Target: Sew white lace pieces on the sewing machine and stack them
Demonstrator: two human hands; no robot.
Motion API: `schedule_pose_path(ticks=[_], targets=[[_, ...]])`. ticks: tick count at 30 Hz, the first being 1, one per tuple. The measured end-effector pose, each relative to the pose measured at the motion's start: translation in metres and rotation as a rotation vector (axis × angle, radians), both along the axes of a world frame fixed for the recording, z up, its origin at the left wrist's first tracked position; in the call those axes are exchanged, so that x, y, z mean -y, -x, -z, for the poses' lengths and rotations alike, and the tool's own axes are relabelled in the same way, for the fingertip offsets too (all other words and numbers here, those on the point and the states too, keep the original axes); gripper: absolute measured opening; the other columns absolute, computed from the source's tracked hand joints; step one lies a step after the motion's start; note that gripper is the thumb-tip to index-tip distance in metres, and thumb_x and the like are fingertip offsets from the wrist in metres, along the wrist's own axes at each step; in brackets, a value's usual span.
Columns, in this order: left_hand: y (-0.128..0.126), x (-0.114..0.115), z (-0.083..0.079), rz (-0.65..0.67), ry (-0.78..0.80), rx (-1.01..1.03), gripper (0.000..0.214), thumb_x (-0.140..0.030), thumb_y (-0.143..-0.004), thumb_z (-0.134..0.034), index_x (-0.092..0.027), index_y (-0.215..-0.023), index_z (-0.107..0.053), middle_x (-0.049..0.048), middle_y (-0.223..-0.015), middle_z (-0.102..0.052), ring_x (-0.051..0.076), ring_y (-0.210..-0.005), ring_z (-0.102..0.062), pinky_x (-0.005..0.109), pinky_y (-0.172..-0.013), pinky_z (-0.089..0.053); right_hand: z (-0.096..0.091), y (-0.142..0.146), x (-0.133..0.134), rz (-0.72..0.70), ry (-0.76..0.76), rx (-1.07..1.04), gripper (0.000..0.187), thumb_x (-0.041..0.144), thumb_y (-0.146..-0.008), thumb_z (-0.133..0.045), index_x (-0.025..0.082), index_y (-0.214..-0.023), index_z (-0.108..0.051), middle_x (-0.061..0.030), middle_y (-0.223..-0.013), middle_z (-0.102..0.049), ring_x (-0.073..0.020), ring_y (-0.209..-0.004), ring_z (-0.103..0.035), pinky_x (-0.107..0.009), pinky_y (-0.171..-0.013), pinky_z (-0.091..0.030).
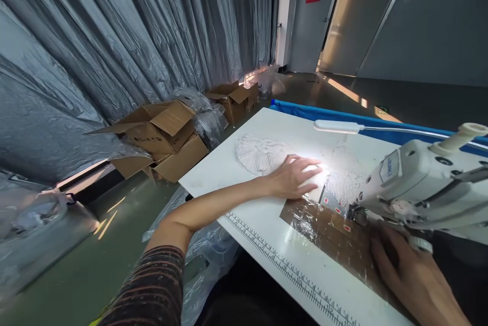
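Observation:
My left hand (297, 176) lies on the white table with its fingers spread, beside the bright spot of a lamp. Pieces of white lacy fabric lie around it: a gathered lace piece (253, 154) behind the hand and more lace fabric (345, 178) between the fingers and the sewing machine (406, 178). My right hand (414, 275) rests low beside the machine head, over the brown bed plate (331, 234), thumb and forefinger apart. Its other fingers are in shadow, and no held thing shows there. Glare hides what lies under my left fingertips.
A printed ruler (282, 265) runs along the white table's (213, 176) near edge. A slim white lamp (337, 126) reaches over the tabletop. Open cardboard boxes (163, 130) and clear plastic bags (209, 122) sit on the floor at left, before a silvery curtain (152, 26). Blue cloth (301, 109) borders the far edge.

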State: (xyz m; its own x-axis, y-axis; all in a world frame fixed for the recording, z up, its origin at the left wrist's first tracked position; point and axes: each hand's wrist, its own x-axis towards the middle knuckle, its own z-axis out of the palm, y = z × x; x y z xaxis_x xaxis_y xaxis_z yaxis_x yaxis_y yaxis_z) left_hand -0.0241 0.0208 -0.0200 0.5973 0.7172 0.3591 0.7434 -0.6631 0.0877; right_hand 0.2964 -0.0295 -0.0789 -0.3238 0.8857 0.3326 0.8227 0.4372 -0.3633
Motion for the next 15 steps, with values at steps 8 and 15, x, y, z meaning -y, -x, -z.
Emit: schedule_pose_path(ticks=[8, 15], targets=[[0.061, -0.006, 0.015, -0.376, 0.045, 0.424, 0.039, -0.038, -0.093, -0.065, -0.013, -0.122, -0.055, 0.0141, -0.124, -0.060, 0.026, -0.120, -0.055, 0.042, -0.101, -0.048, 0.010, -0.006, -0.007, 0.038, 0.025, 0.049, 0.056, 0.056, -0.091, -0.037, 0.019, -0.127, -0.059, -0.0177, -0.120, -0.064, -0.0426, -0.112, -0.061, -0.057, -0.090, -0.054], [0.061, -0.004, 0.008, -0.434, 0.146, 0.520, 0.024, -0.034, -0.092, -0.063, -0.018, -0.075, -0.057, 0.0059, -0.095, -0.061, 0.021, -0.094, -0.060, 0.036, -0.086, -0.052, 0.012, -0.007, -0.008, 0.002, -0.016, 0.106, 0.055, 0.052, -0.094, -0.035, 0.016, -0.128, -0.059, -0.0161, -0.123, -0.064, -0.0397, -0.119, -0.058, -0.055, -0.096, -0.053]])
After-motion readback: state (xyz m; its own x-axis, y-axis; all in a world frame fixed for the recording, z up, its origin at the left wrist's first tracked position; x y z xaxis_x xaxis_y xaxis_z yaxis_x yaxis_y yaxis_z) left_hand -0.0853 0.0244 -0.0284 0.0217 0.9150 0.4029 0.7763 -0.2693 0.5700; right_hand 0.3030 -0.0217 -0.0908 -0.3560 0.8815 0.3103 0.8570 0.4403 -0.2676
